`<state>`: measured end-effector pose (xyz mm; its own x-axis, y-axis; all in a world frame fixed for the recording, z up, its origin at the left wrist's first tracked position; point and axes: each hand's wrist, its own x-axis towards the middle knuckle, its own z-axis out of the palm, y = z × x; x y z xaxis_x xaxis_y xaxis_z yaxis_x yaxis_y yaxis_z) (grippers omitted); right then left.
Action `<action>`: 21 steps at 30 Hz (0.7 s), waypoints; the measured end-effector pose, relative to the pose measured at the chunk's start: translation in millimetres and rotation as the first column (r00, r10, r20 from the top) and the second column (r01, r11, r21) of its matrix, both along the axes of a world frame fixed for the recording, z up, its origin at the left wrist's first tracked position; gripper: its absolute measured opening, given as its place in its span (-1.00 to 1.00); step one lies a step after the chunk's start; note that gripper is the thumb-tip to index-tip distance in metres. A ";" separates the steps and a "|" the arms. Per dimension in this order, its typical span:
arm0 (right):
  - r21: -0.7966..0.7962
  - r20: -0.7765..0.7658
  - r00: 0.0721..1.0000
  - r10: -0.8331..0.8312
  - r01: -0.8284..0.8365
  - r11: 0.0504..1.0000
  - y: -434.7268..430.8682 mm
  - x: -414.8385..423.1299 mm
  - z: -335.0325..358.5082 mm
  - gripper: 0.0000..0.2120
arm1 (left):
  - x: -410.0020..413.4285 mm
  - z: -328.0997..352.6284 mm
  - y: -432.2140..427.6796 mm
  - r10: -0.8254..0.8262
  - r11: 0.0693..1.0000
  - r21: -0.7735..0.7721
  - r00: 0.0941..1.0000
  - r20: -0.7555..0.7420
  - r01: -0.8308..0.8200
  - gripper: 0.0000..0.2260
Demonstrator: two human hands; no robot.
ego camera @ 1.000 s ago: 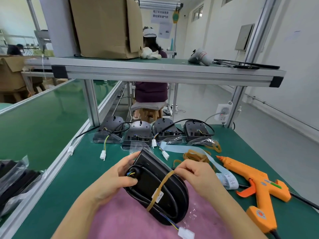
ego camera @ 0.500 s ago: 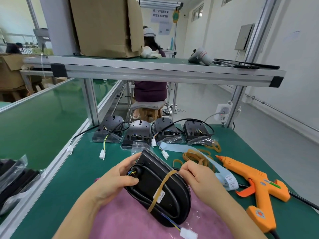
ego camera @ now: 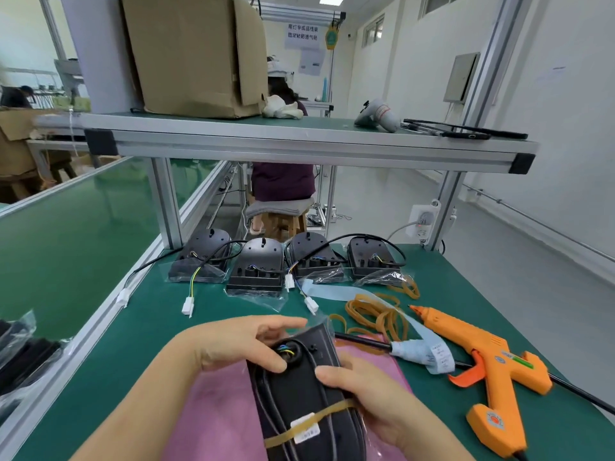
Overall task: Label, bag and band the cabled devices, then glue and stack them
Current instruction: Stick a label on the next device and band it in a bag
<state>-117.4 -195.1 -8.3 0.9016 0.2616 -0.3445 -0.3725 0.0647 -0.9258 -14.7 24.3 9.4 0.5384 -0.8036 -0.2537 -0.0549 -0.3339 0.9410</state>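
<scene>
A black plastic device [ego camera: 299, 390], oval-backed and wrapped in a clear bag, lies lengthwise between both hands, low in the middle of the view. It sits over a pink sheet [ego camera: 213, 410] on the green counter [ego camera: 133, 361]. Its black cable is coiled against its back. A tan rubber band [ego camera: 336, 409] crosses its near end over a white label [ego camera: 304, 429].

The left hand [ego camera: 233, 347] grasps the far end, with fingers curled over the top edge and the thumb pressed beside the cable's entry hole. The right hand [ego camera: 379, 400] grips the right edge, with the thumb on top and the fingers curled round the side.

Just beyond, to the right, lie loose tan rubber bands [ego camera: 376, 314], a pale blue label strip [ego camera: 416, 331] and an orange glue gun [ego camera: 482, 357]. Four more bagged black devices [ego camera: 258, 267] stand in a row along the counter's far edge, their cables and white connectors trailing forward.
</scene>
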 end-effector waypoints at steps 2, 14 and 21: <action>0.092 -0.002 0.998 -0.059 0.059 0.994 -6.4 0.0 -8.1 -0.52 | 12.0 0.7 -4.3 0.056 0.994 -0.085 0.989 -0.135 -0.068 -0.48; 0.230 0.025 0.997 -0.066 0.059 0.971 -26.2 12.7 -21.0 -0.12 | 82.8 -18.6 -104.8 -0.213 0.909 0.412 0.786 0.580 -0.058 -0.66; 0.342 -0.029 0.997 -0.073 0.079 0.936 -27.7 5.1 -24.1 -0.44 | 84.3 -32.5 -111.4 -0.322 0.867 0.496 0.702 0.635 -0.050 -0.81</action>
<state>-112.2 -222.8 -32.4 0.9187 0.2972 -0.2600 -0.3681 0.4058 -0.8366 69.7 -87.0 -23.1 0.5987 -0.7739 -0.2066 -0.6903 -0.6293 0.3569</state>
